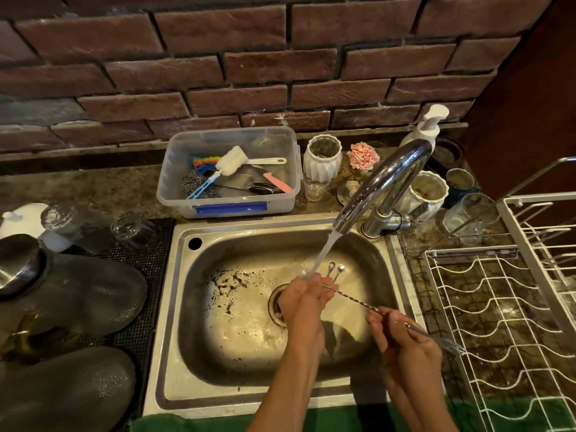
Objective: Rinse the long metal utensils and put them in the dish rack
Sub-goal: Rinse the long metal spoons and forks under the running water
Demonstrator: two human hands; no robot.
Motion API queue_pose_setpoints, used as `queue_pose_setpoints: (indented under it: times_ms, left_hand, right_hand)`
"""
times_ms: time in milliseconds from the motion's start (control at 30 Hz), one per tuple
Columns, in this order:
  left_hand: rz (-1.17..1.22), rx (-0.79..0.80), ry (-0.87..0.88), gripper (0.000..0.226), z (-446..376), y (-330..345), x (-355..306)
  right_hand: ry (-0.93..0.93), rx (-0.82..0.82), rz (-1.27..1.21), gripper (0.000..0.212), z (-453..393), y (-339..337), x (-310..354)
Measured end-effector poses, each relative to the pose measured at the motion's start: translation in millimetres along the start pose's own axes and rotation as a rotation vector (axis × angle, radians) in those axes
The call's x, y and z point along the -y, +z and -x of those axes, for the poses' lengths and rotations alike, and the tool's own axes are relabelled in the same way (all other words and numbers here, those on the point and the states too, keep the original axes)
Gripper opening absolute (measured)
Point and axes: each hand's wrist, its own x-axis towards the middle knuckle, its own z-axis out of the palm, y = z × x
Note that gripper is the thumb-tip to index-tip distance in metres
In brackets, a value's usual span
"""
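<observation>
While water runs from the tap (386, 179) into the sink (218, 307), the left hand (304, 296) grips two spoons (335, 271) under the stream above the drain, their small bowls sticking up past the fingers (325, 283). The right hand (402, 335) pinches a long twisted spoon (355, 299) — its far end touches the left hand, its near end reaches the sink's right edge. The rack (498, 322) stands on the desk just right of the sink.

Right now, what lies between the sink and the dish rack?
In the head view, only a narrow strip of stone counter separates the sink from the dish rack; the utensil in the right hand reaches over it.
</observation>
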Motion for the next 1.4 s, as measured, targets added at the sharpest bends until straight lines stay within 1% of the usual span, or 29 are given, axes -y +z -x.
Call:
queue_pose_setpoints:
  times_ms: [100,133,300,367,433,533,567,633,733,800,867,967,1000,1100,1200,1300,1400]
  left_hand:
    - [0.003,-0.024,0.068,0.005,-1,2,-1]
    - [0.002,-0.039,0.074,0.007,-2,4,-2]
    - [0.033,-0.123,0.042,0.031,-4,10,-1]
    - [0.046,-0.156,0.027,0.036,-4,10,0]
    - [0.045,-0.128,0.017,0.034,-2,9,3]
    - [0.025,-0.038,0.013,0.013,1,10,7]
    - [0.021,-0.019,0.018,0.01,1,10,7]
    - [0.019,-0.02,0.026,0.012,0,11,5]
    - [0.014,-0.091,0.005,0.029,-3,14,0]
    - [0.028,-0.102,-0.014,0.033,-3,15,-3]
    - [0.026,-0.069,-0.023,0.03,-2,14,-5]
    - [0.026,0.013,-0.029,0.012,2,10,-10]
    - [0.044,0.03,-0.028,0.01,3,9,-12]
    - [0.133,0.039,-0.035,0.013,5,4,-18]
    - [0.121,0.043,-0.041,0.018,8,-2,-19]
    - [0.099,0.058,-0.058,0.018,11,-4,-19]
    - [0.036,0.091,-0.077,0.016,14,-8,-22]
  right_hand:
    - [-0.026,0.002,0.012,0.019,0,4,2]
    - [-0.027,0.006,0.023,0.019,1,6,3]
    - [-0.054,0.023,0.101,0.02,9,6,1]
    - [-0.07,0.017,0.124,0.02,11,4,2]
    - [-0.08,0.006,0.121,0.019,11,4,4]
    - [-0.088,-0.002,0.102,0.02,9,5,12]
    - [-0.084,0.001,0.099,0.02,8,5,14]
    - [-0.07,0.007,0.088,0.019,7,6,16]
    - [-0.054,0.012,0.049,0.018,6,8,14]
    - [-0.064,0.022,0.05,0.018,5,6,10]
    - [-0.075,0.027,0.048,0.018,3,2,8]
    - [-0.067,0.027,0.038,0.02,-3,-4,11]
    - [-0.063,0.03,0.04,0.023,-5,-5,12]
    - [-0.054,0.044,0.044,0.033,-13,-8,13]
    - [-0.039,0.036,0.036,0.037,-20,0,6]
    - [0.005,0.08,0.003,0.029,-26,20,-11]
    - [0.098,0.162,0.049,0.021,-25,51,-32]
